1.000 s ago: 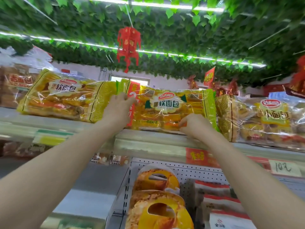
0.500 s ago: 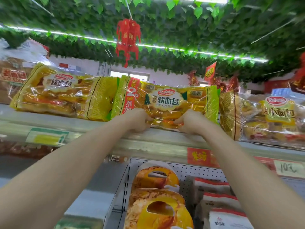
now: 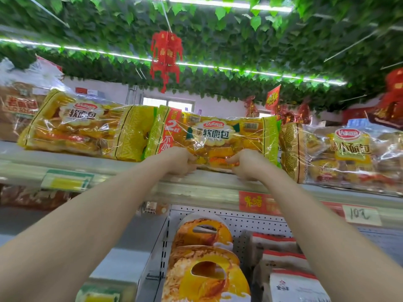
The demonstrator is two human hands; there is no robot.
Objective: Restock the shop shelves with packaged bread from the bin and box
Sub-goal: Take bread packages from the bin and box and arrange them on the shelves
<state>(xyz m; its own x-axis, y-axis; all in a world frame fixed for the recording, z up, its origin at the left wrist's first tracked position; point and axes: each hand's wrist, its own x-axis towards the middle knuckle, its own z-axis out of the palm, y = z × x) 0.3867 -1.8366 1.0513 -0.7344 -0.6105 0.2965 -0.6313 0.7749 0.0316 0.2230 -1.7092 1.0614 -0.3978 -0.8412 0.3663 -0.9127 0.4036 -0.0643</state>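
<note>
Top shelf point(image 3: 196, 188), left to right: one brown bread pack point(image 3: 15, 110) at frame edge, one yellow pack point(image 3: 82, 125), then middle yellow pack point(image 3: 213, 136) lying on shelf, tight between neighbours. My left hand point(image 3: 178, 162) and right hand point(image 3: 246, 165) both pinch its lower front edge, fingers curled. I judge it light, soft, crushable, film slippery; better held by ends, no squeezing. One small-bread pack point(image 3: 340, 155) at right. I count four packs.

bright, even light from ceiling light strips point(image 3: 218, 66); glare streaks the clear-wrapped bread pack point(image 3: 218, 136). wide-angle bending at the edges, which look perhaps motion-smeared.
</note>
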